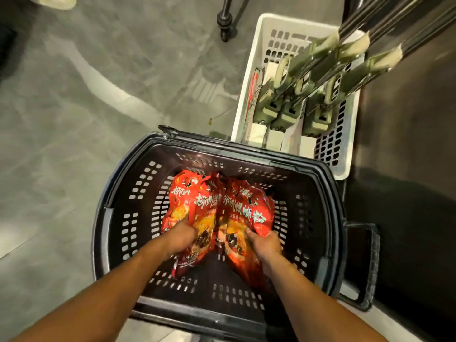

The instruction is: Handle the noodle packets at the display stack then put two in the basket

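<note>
Both my hands reach down into a black plastic shopping basket (pixel 118 218) on the floor. My left hand (pixel 181 239) grips a red and orange food packet (pixel 187 206) with white lettering. My right hand (pixel 265 244) grips another red packet (pixel 246 208) of the same kind beside it. The packets stand bunched together in the basket's middle, their lower ends against its dark bottom. My fingers are mostly hidden behind the packets.
A white perforated crate (pixel 249 70) stands behind the basket at the right, holding olive-green packets (pixel 286 114). Metal hooks with hanging green packets (pixel 340 67) jut out above it. A dark shelf base lies at right, a black stand foot (pixel 224 21) on the grey floor.
</note>
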